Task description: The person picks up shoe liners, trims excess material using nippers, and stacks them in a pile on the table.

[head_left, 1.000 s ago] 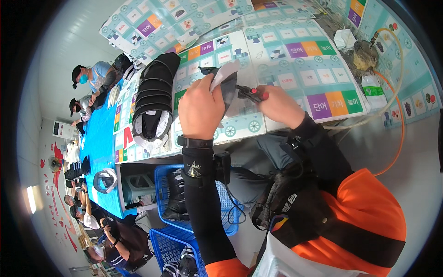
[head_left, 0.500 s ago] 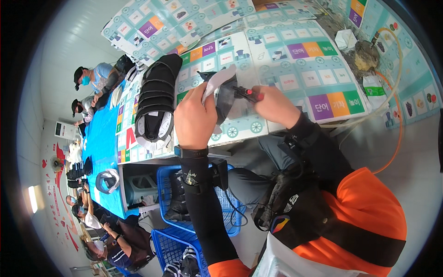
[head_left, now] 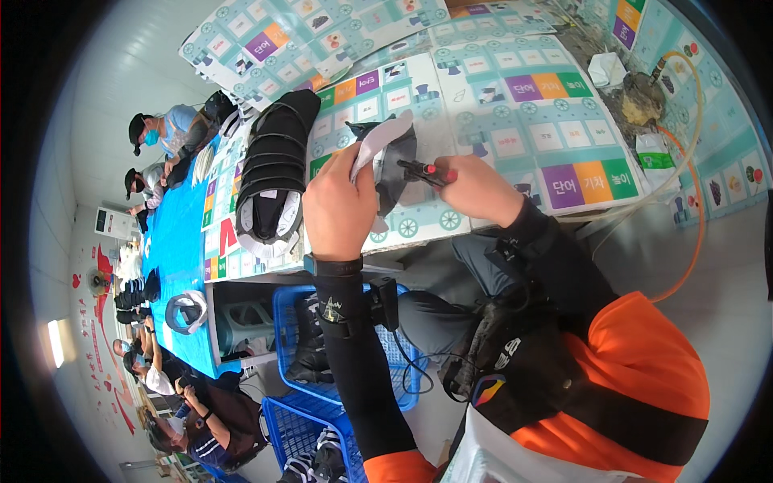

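My left hand (head_left: 342, 201) is closed around a dark grey shoe upper (head_left: 394, 173) with a pale flap curling up above the fingers. In my right hand (head_left: 481, 189) is a small black hand tool with red ends (head_left: 428, 173), pincer-like in shape. Its black tip meets the near right side of the dark piece, and I cannot tell whether its jaws are closed. Left of my left hand, a row of black shoe uppers (head_left: 278, 157) lies nested on the table, pale lining showing at the near end. My fingers partly cover the held piece.
The printed board (head_left: 515, 153) covers the worktop. An orange hose (head_left: 699, 217) and a lump with a nozzle (head_left: 642, 98) are at the right. Blue baskets (head_left: 283, 326) holding dark shoes stand below the table. Co-workers sit along the blue-covered table (head_left: 173, 249) at the left.
My right hand and the tool have shifted slightly and turned, so the tool's tip now lies a little further left over the dark piece. My left hand stays nearly still.
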Tool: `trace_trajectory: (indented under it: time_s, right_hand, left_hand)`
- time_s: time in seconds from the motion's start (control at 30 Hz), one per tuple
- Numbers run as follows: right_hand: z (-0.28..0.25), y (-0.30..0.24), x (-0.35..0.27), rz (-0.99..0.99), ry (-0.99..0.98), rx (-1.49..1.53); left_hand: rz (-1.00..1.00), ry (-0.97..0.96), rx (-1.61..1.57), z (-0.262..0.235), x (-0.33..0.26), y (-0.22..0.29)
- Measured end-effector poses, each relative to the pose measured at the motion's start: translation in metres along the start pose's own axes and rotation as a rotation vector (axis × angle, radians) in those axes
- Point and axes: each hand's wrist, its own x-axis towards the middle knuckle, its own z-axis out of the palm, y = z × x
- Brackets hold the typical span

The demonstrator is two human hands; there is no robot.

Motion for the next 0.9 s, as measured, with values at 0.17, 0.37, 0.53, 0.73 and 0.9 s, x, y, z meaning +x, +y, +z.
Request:
trace_trajectory:
  time_s: [0.17,0.37,0.53,0.73,0.9]
  right_hand:
    - [-0.006,-0.008,-0.010,0.005,-0.099,0.001]
    - [-0.005,-0.006,-0.013,0.026,-0.124,0.020]
    - [-0.005,-0.009,-0.013,-0.002,-0.024,0.004]
    - [-0.004,-0.008,-0.011,-0.037,-0.013,-0.016]
    - [-0.009,-0.010,-0.010,-0.018,0.027,-0.056]
  left_hand:
    - [0.017,0.015,0.001,-0.001,0.002,-0.004]
    - [0.010,0.003,0.007,0.004,0.004,-0.004]
    - [0.006,-0.004,0.015,0.002,0.004,-0.003]
    - [-0.012,-0.029,0.023,0.001,0.007,0.001]
    - [-0.005,0.004,0.026,0.006,0.006,0.000]
